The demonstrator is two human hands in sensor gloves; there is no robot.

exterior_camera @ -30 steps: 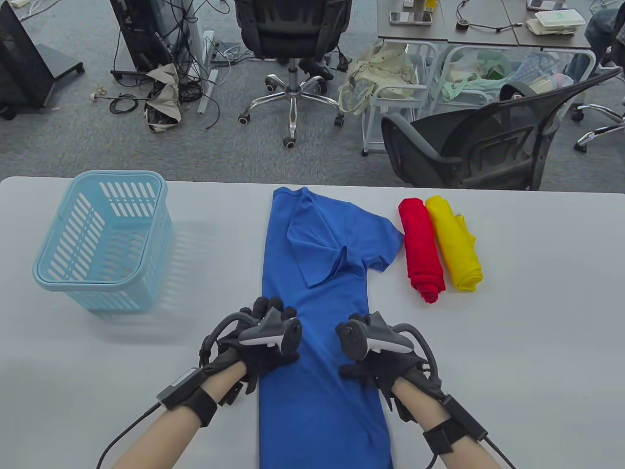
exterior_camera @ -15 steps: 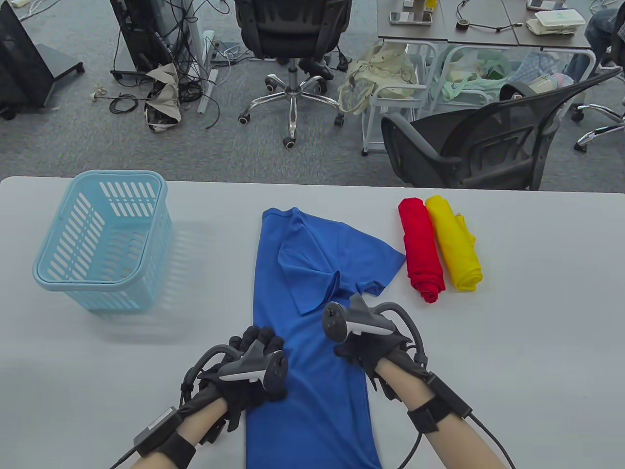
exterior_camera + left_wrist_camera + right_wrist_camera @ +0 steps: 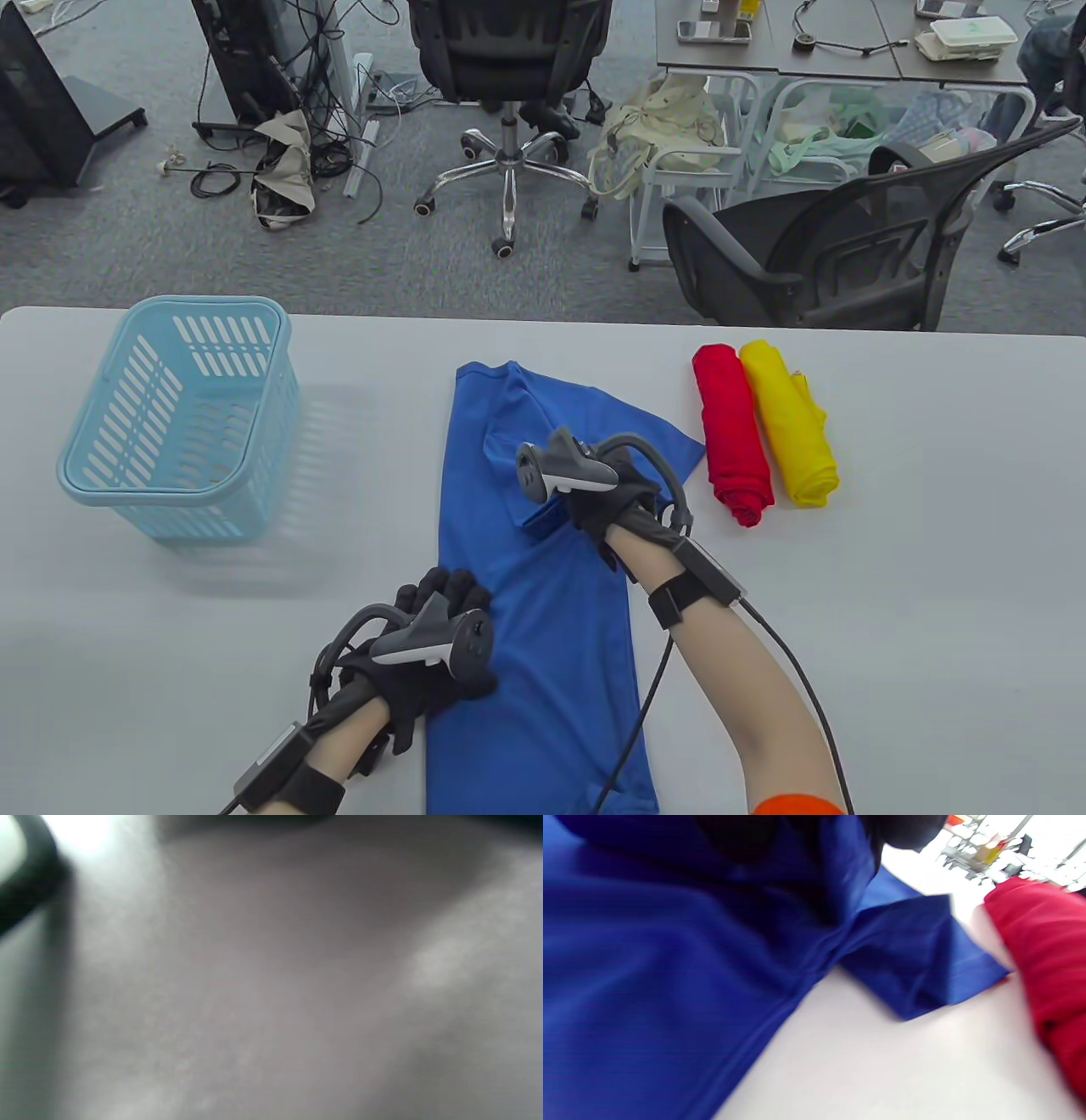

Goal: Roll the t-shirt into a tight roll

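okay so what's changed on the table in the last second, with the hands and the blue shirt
Both hands pulled the blue shirt toward the person and slightly left. Then the right hand moved up the shirt to the sleeve area, while the left hand stayed on the shirt's left edge. Whether the right hand grips cloth cannot be told. The basket, red roll and yellow roll stayed put.

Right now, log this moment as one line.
stage: folding | left hand: presses shirt | right hand: on sleeve | roll: not begun
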